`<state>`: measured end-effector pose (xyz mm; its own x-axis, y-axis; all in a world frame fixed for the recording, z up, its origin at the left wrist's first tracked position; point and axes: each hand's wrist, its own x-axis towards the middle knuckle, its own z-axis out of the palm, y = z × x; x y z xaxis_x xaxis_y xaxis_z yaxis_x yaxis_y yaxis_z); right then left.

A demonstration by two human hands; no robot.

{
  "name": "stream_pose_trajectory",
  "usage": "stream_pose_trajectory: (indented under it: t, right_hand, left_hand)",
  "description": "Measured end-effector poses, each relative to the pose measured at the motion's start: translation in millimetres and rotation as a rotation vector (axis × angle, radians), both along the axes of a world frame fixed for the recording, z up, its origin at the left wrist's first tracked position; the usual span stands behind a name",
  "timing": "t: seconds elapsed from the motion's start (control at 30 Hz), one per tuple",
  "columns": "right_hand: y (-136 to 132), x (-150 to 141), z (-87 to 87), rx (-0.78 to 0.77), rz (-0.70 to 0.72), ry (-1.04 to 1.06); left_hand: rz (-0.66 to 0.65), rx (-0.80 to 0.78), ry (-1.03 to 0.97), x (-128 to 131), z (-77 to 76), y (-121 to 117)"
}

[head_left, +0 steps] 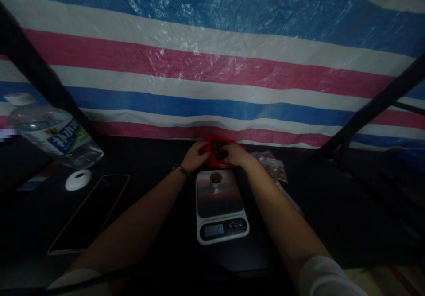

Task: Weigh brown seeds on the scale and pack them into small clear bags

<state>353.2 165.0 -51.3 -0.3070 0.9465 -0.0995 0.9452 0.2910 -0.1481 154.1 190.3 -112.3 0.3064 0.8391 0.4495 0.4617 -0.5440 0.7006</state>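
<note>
A red plastic bag (207,159) lies open at the back of the black table, with small dark brown pieces (218,149) in it. My left hand (195,156) grips the bag's left rim, thumb towards the opening. From the right, my right hand (235,154) reaches in with bent fingers; the tips are among the dark pieces, and what they pinch is hidden. Just in front of the bag sits a white kitchen scale (222,207) with a metal plate. On the plate stands a small cup (216,180) heaped with brown bits. The scale's display is lit, its digits hard to read.
Clear zip bags (274,167) of brownish bits lie right of my right hand. To the left are a phone (91,214), a white rounded case (78,179) and a tilted plastic bottle (55,132). Dark frame bars and a striped tarp (212,65) stand behind.
</note>
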Motion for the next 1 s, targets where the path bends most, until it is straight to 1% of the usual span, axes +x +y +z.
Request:
stream_pose_trajectory:
  t: [0.13,0.23,0.33,0.43,0.63,0.83,1.0]
  right_hand:
    - [-4.1,-3.7,-1.2,0.029,0.062,-0.007]
    - [-6.5,-6.3,0.1,0.039,0.080,-0.022]
    - [-8.3,-8.1,1.9,0.041,0.066,-0.041]
    - [-9.7,-8.7,2.5,0.064,0.020,-0.051]
    - [-7.4,-6.4,-2.2,0.109,-0.013,-0.047]
    - [-3.9,0.0,-5.2,0.177,-0.048,0.032]
    - [-6.9,6.5,2.3,0.166,-0.038,0.175]
  left_hand:
    - [0.000,-0.030,-0.015,0.9,-0.8,-0.1]
    - [0.023,-0.052,-0.017,1.3,-2.3,1.1]
    - [0.026,-0.066,-0.013,1.2,-3.9,2.5]
    - [0.013,-0.088,-0.032,1.0,-5.1,3.3]
    - [0.018,-0.120,-0.046,1.1,-6.4,3.9]
    - [0.014,-0.126,-0.050,0.7,-7.6,5.9]
    - [0.016,-0.134,-0.069,1.6,-7.3,5.5]
